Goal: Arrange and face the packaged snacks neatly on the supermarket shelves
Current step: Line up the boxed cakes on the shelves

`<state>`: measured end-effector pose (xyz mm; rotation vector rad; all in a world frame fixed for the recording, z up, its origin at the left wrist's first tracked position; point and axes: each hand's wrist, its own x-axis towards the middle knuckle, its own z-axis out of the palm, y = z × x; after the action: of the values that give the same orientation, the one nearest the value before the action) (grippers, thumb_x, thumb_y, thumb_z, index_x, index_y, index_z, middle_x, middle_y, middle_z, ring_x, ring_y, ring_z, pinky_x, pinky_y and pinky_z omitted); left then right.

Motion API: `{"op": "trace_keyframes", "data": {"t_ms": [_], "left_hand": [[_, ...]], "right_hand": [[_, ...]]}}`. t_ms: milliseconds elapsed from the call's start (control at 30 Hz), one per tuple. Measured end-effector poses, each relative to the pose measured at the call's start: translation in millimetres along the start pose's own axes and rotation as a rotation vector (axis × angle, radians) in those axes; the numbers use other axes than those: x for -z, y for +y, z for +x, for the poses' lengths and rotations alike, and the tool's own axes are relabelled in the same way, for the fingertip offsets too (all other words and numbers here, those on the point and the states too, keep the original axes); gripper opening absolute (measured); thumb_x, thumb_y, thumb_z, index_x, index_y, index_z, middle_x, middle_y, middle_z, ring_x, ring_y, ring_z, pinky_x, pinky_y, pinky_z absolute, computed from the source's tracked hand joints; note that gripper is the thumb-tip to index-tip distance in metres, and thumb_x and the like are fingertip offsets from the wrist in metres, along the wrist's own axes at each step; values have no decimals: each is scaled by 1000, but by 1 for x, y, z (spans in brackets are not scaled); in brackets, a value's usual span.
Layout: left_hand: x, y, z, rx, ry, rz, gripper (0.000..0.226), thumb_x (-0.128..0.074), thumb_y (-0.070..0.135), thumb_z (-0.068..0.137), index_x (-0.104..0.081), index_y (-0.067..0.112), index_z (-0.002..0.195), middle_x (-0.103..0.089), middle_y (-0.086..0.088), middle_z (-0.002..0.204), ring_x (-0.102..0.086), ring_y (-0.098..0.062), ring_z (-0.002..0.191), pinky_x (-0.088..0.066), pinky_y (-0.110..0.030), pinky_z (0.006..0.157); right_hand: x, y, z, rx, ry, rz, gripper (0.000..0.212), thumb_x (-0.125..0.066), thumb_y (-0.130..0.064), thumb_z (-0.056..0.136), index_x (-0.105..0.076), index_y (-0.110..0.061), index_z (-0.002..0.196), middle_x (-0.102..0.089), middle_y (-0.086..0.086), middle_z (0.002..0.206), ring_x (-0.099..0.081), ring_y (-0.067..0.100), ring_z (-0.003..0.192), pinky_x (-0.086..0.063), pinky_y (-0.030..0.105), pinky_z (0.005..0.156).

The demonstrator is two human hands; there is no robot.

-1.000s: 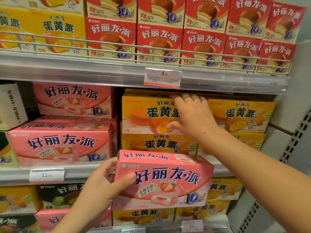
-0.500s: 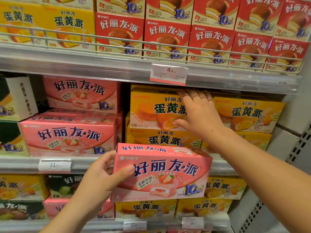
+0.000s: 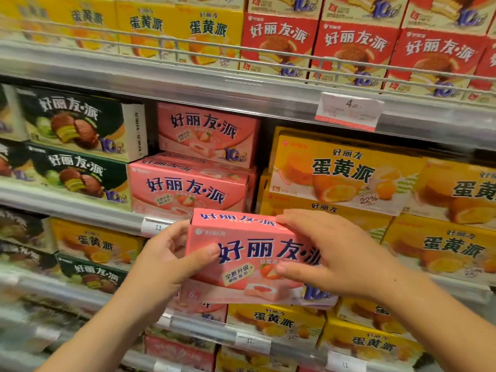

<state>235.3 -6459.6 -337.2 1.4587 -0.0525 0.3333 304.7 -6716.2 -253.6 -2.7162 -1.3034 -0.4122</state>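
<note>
a pink strawberry pie box [image 3: 249, 253] is held in front of the shelving by both hands, clear of any shelf, with its printed face turned toward the camera and its top edge roughly level with the lip of the middle shelf [image 3: 80, 208]; the left hand [image 3: 163, 261] is wrapped round the box's left end, the thumb laid across the front panel and the other fingers curled behind, out of sight; the right hand [image 3: 338, 253] is clamped on the right part, its fingers bent over the top edge and its thumb pressed to the front near the strawberry picture; the step in hand is judged to be the carrying of a loose box toward its matching stack; that stack is seen just above and behind the held box, where a front pink box [image 3: 188, 189] stands at the shelf edge and another pink box [image 3: 206, 135] is set further back and higher; a space appears to be left above the front pink box, though its depth cannot be told; green-and-black pie boxes [image 3: 75, 146] are stacked to the left of the pink ones and yellow egg-yolk pie boxes [image 3: 343, 173] to the right, so the slot is bounded on both sides; the next move is judged to call for the box to be lifted above the shelf lip, kept level and label-forward, and slid in on top of the front pink box without its neighbours being nudged; the underside of the upper shelf, marked by a price tag [image 3: 349, 111], leaves limited headroom, so a flat approach is likely needed.
</note>
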Motion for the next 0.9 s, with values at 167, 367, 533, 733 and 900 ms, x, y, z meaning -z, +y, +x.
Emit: {"op": "trace_keyframes", "data": {"t_ms": [167, 367, 533, 733, 900], "left_hand": [[45, 14, 6, -19, -21, 10, 52, -91, 35, 65, -69, 25, 111, -75, -5, 105, -72, -21, 96, -58, -27, 73], [122, 28, 39, -201, -58, 45, 79, -72, 81, 52, -57, 51, 124, -66, 13, 124, -62, -4, 114, -54, -25, 88], [181, 4, 80, -260, 67, 296, 55, -48, 77, 77, -54, 48, 124, -58, 26, 127, -50, 6, 121, -40, -29, 103], [196, -33, 91, -436, -5, 999, 63, -45, 51, 94, -38, 18, 148, -24, -2, 154, -24, -20, 142, -27, -44, 115], [193, -47, 89, -509, 12, 1241, 70, -73, 36, 82, -47, 10, 141, -32, -18, 145, -37, -35, 126, -47, -56, 94]], "right_hand": [[-4, -31, 38, 22, -4, -56, 79, -43, -85, 75, -37, -42, 142, -50, -27, 133, -49, 0, 121, -44, 27, 96], [13, -76, 86, 38, 268, -95, 66, -55, -67, 79, -58, -25, 129, -66, -10, 119, -64, 19, 105, -55, 42, 79], [37, -100, 128, -117, 394, -206, 62, -61, -63, 80, -56, -25, 130, -66, -7, 119, -63, 22, 105, -52, 36, 78], [33, -105, 165, -232, 315, -355, 66, -61, -55, 79, -53, -19, 133, -66, 1, 117, -61, 29, 103, -47, 35, 77], [28, -98, 184, -265, 273, -373, 67, -57, -54, 78, -51, -19, 136, -67, 4, 120, -62, 32, 107, -51, 42, 83]]}}
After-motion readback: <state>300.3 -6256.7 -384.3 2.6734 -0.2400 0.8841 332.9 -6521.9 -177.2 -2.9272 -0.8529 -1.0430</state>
